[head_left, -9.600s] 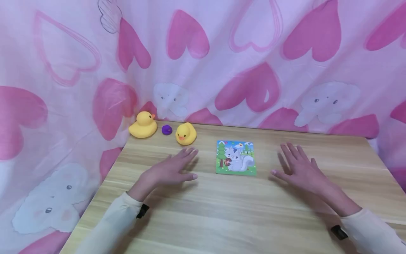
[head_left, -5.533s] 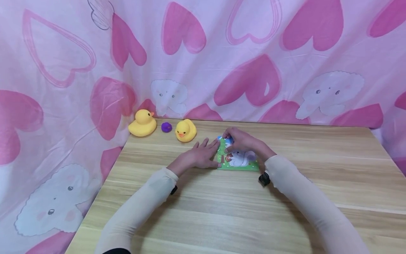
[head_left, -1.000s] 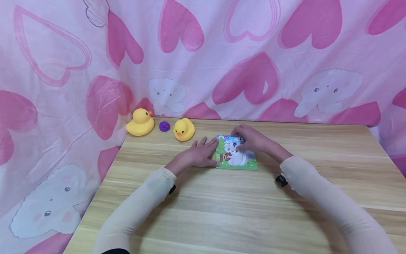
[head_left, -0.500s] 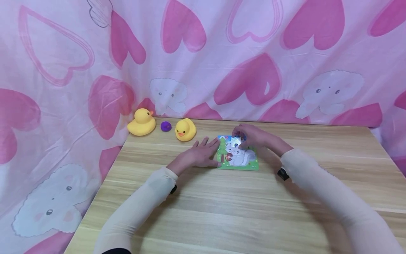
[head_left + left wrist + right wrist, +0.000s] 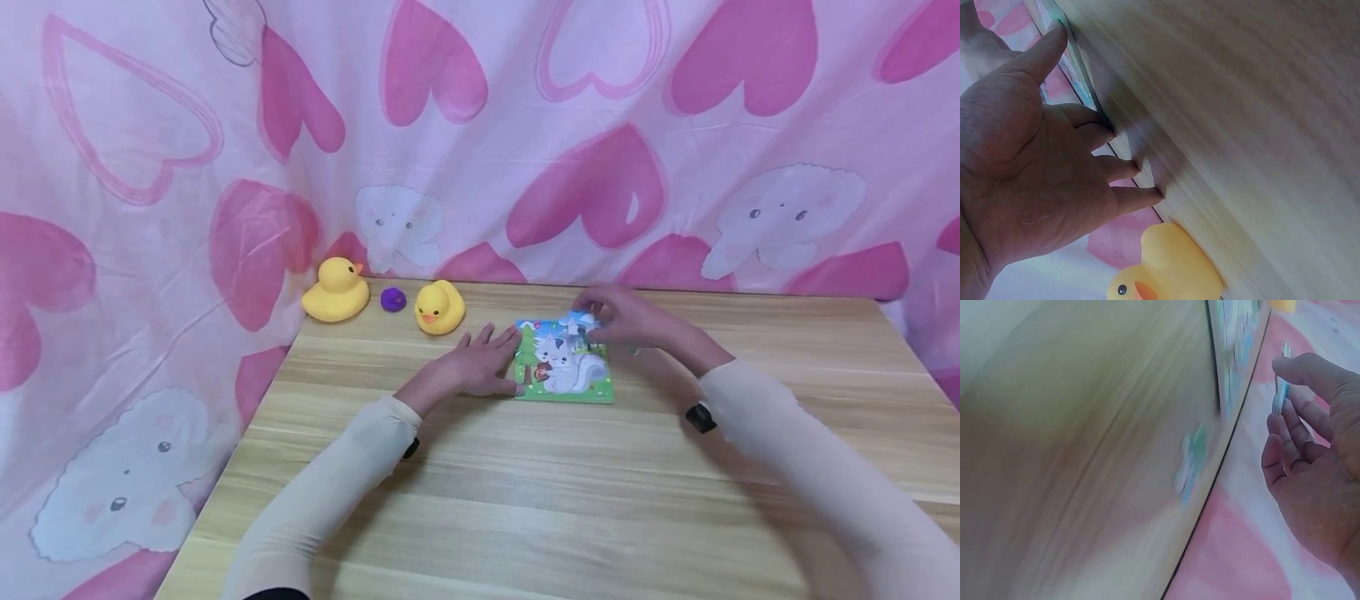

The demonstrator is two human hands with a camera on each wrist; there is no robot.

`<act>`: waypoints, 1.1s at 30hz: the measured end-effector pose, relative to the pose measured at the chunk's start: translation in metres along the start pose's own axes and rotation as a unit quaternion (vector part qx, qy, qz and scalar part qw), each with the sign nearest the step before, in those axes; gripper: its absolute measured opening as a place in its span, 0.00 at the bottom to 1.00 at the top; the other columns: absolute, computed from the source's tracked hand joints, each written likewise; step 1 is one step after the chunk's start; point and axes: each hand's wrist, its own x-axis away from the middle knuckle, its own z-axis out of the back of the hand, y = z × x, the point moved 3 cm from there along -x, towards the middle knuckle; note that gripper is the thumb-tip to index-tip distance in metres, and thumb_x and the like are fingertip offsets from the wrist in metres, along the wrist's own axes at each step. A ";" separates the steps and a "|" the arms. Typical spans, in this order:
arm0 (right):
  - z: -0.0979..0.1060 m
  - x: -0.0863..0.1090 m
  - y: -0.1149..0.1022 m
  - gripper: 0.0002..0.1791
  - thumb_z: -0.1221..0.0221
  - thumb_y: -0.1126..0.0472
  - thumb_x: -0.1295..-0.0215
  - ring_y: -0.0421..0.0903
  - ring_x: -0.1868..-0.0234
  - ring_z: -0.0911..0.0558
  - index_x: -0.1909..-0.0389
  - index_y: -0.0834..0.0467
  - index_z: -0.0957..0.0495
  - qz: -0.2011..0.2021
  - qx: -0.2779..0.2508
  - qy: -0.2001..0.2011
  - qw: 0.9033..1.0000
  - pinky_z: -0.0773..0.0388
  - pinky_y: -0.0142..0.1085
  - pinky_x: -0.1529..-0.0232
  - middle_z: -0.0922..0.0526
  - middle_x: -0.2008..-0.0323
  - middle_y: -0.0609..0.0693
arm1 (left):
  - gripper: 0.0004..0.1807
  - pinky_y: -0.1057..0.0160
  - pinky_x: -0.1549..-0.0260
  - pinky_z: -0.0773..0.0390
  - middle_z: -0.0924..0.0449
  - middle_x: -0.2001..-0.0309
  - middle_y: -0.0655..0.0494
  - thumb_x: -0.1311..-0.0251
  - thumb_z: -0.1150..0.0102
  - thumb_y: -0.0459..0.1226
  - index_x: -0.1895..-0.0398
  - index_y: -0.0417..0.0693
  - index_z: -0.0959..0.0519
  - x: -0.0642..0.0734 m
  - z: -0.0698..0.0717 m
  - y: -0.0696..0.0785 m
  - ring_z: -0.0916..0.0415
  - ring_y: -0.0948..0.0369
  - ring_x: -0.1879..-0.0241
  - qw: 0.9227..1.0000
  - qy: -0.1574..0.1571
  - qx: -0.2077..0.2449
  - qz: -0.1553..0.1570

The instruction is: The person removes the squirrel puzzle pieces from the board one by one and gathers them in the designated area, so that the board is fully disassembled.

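A square picture puzzle (image 5: 566, 379) of a squirrel lies flat near the middle of the table. My left hand (image 5: 476, 367) rests at its left edge with fingers spread; in the left wrist view, the fingertips (image 5: 1159, 192) meet the tabletop while the thumb touches the puzzle's edge. Over the puzzle's upper right corner, my right hand (image 5: 630, 321) pinches a small puzzle piece (image 5: 1282, 387) between thumb and fingers, raised above the board. Another puzzle piece (image 5: 1192, 464) lies on the tabletop to the right of the board, mostly hidden under the right hand in the head view.
Along the back left edge of the wooden table (image 5: 480, 500) stand a large yellow duck (image 5: 336, 292), a tiny purple duck (image 5: 392, 300) and another yellow duck (image 5: 439, 308), which sits closest to the left hand. A pink heart-patterned curtain (image 5: 585, 100) hangs behind.
The right hand has shifted right across the puzzle's top, carrying the pinched piece toward the upper right corner. The left hand stays at the left edge; earlier, both hands were off the puzzle.
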 end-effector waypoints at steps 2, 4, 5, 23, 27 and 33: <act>0.008 0.011 0.008 0.26 0.28 0.65 0.37 0.55 0.43 0.19 0.37 0.57 0.20 0.002 0.004 0.007 1.000 0.16 0.56 0.40 0.16 0.42 0.55 | 0.54 0.31 0.17 0.64 0.69 0.11 0.56 0.27 0.44 0.63 0.12 0.54 0.61 0.001 0.000 0.002 0.72 0.42 0.13 1.000 0.002 -0.004 -0.001; 0.015 0.023 0.016 0.25 0.29 0.66 0.37 0.55 0.44 0.19 0.38 0.58 0.20 0.004 0.013 0.013 1.000 0.16 0.55 0.42 0.16 0.44 0.55 | 0.54 0.31 0.17 0.63 0.68 0.11 0.55 0.27 0.44 0.62 0.12 0.53 0.61 0.002 0.001 0.003 0.72 0.42 0.13 1.000 0.004 -0.006 -0.002; 0.018 0.028 0.021 0.25 0.29 0.66 0.37 0.54 0.44 0.19 0.39 0.59 0.20 0.004 0.017 0.016 1.000 0.16 0.55 0.42 0.16 0.44 0.55 | 0.54 0.31 0.17 0.63 0.68 0.11 0.55 0.27 0.44 0.62 0.12 0.53 0.61 0.003 0.000 0.003 0.71 0.42 0.13 1.000 0.005 -0.007 -0.002; 0.044 0.086 0.082 0.23 0.26 0.69 0.42 0.48 0.55 0.17 0.45 0.64 0.18 -0.034 0.070 0.005 0.997 0.13 0.43 0.53 0.14 0.54 0.53 | 0.54 0.31 0.17 0.63 0.68 0.11 0.56 0.28 0.43 0.62 0.12 0.53 0.60 0.001 0.000 0.003 0.72 0.42 0.13 1.000 0.005 -0.002 -0.002; 0.042 0.088 0.086 0.22 0.27 0.70 0.41 0.47 0.55 0.17 0.45 0.63 0.17 -0.033 0.072 0.002 0.997 0.12 0.44 0.53 0.13 0.54 0.53 | 0.54 0.31 0.17 0.63 0.68 0.11 0.55 0.28 0.43 0.62 0.12 0.53 0.60 0.001 0.001 0.004 0.72 0.42 0.13 1.000 0.004 0.000 -0.001; 0.043 0.087 0.083 0.25 0.26 0.68 0.40 0.52 0.51 0.15 0.42 0.66 0.18 -0.033 0.072 -0.006 0.997 0.12 0.51 0.47 0.13 0.50 0.57 | 0.54 0.31 0.17 0.63 0.68 0.11 0.56 0.28 0.43 0.62 0.12 0.53 0.60 0.001 0.000 0.003 0.72 0.42 0.13 1.000 0.003 -0.001 0.003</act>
